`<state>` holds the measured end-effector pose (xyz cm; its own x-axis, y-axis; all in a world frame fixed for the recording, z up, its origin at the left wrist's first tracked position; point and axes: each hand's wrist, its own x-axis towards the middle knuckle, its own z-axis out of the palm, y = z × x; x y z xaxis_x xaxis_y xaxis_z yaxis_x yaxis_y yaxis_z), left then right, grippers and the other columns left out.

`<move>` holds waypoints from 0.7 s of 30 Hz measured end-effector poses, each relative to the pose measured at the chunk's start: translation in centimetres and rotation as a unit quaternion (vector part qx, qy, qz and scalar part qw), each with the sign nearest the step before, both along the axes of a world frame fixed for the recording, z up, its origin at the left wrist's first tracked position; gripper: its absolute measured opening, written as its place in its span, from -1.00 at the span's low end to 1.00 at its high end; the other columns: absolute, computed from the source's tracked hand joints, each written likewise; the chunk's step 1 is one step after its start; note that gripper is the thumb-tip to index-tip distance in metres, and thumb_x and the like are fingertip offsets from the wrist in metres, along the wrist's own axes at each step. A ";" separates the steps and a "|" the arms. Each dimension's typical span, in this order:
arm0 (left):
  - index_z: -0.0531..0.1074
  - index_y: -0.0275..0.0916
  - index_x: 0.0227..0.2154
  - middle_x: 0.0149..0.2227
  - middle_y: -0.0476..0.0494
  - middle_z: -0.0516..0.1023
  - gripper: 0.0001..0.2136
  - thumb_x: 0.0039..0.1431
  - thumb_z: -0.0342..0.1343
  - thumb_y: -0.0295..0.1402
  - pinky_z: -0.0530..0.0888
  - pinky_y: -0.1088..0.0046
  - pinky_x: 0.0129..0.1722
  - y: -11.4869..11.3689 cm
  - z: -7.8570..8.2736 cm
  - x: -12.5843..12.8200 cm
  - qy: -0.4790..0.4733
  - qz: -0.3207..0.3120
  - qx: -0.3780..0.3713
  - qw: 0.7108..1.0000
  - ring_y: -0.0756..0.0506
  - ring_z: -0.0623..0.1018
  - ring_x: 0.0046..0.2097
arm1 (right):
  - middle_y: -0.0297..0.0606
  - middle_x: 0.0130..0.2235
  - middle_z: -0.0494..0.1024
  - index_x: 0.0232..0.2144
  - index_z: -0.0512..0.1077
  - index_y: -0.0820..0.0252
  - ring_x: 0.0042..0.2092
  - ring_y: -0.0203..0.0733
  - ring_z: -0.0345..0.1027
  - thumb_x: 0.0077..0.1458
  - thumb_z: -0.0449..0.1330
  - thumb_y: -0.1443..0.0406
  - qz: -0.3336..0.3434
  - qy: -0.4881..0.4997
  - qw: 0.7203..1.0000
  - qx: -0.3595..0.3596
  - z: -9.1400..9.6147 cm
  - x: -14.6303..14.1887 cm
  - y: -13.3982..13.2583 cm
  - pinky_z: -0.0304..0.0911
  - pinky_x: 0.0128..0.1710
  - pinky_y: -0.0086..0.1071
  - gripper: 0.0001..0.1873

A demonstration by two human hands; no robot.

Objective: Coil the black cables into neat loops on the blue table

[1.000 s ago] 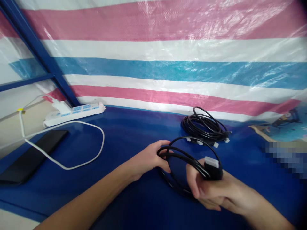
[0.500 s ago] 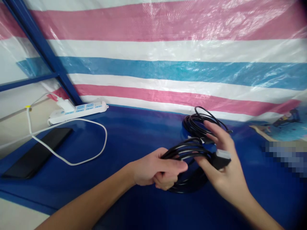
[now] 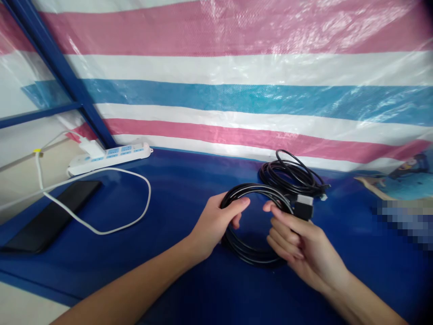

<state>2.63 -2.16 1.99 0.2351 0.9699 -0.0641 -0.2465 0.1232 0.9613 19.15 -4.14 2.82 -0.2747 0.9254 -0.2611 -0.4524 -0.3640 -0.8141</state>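
Note:
A coiled black cable (image 3: pixel 252 259) is held up in a round loop above the blue surface. My left hand (image 3: pixel 216 221) grips the loop's left side, thumb over the strands. Around the right side my right hand (image 3: pixel 301 241) is closed, its fingers curled over the strands. The cable's black connector (image 3: pixel 303 207), with a pale rectangular end, sticks up beside my right index finger. Just behind lies a second coiled black cable (image 3: pixel 287 174), its small plugs at the right end; neither hand appears to touch it.
At the left, a white power strip (image 3: pixel 111 158) has a white charger (image 3: pixel 92 148) plugged in. Its white cord (image 3: pixel 149 198) loops over a black phone-like slab (image 3: pixel 54 216). A striped plastic sheet (image 3: pixel 216 99) hangs behind the blue tabletop (image 3: pixel 169 271). A blue metal post (image 3: pixel 61 67) rises at left.
My right hand has gone from spread fingers to closed around the coil's right side. The held coil has turned to face me as a rounder loop, its connector now pointing up.

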 end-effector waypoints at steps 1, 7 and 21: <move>0.32 -0.28 -0.61 -0.60 0.04 0.34 -0.68 0.09 0.14 -0.16 0.22 0.51 -0.43 0.1 0.0 0.0 0.025 0.016 0.016 0.999 0.06 0.33 -0.50 | -0.59 -0.69 -0.18 -0.40 0.52 0.18 -0.69 -0.52 -0.37 0.02 0.26 0.24 -0.024 0.006 1.000 0.006 0.3 0.5 0.1 -0.18 -0.76 -0.58 -0.88; 0.41 -0.20 -0.14 -0.21 -0.17 0.52 -0.60 0.21 -0.14 -0.03 0.32 0.26 -0.09 0.9 -1.1 -0.2 -0.182 -0.133 -0.084 0.971 -0.14 0.48 -0.12 | -0.58 -0.68 -0.24 -0.37 0.47 0.10 -0.68 -0.48 -0.46 -0.01 0.30 0.30 -0.127 0.064 0.986 0.086 2.6 3.5 0.1 -0.07 -0.77 -0.64 -0.91; 0.48 -0.24 -0.31 -0.33 -0.11 0.55 -0.77 -0.08 0.31 -0.38 0.23 0.30 0.08 -1.8 -0.2 1.6 -0.103 -0.210 0.079 0.969 -0.14 0.43 0.00 | -0.46 -0.63 0.36 -0.24 0.46 0.10 -0.57 -0.32 0.29 -0.02 0.30 0.19 -0.119 0.015 0.985 -0.127 -1.1 -0.4 0.6 0.30 -0.54 -0.45 -0.74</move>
